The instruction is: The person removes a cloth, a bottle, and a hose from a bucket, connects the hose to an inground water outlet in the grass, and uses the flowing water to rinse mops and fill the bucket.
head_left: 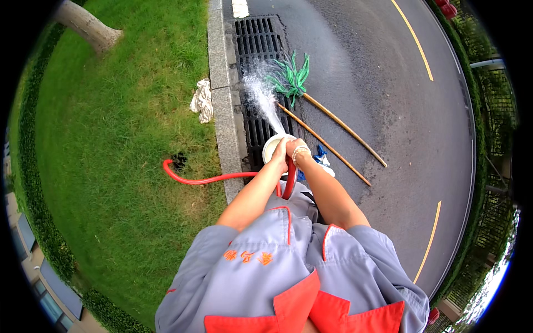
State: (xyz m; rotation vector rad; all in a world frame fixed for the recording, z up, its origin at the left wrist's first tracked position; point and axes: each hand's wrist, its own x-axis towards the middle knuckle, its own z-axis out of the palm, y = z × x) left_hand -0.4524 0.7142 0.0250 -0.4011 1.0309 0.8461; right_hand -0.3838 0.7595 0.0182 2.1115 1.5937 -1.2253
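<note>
Two hands: the left hand (279, 155) and right hand (298, 151) met, fingers clasped round the red hose (214, 180) near its outlet, their exact hold partly hidden.
Spray (261, 91): shot forward across the drain grate (256, 129).
Second pole (327, 147): lay diagonally, its far end at the water; any head there was hidden.
Green mop (292, 80): lay on the road (400, 133), strands at the spray's edge.
Wetting: seemed under way, with water running; how much remained could not be told.
</note>
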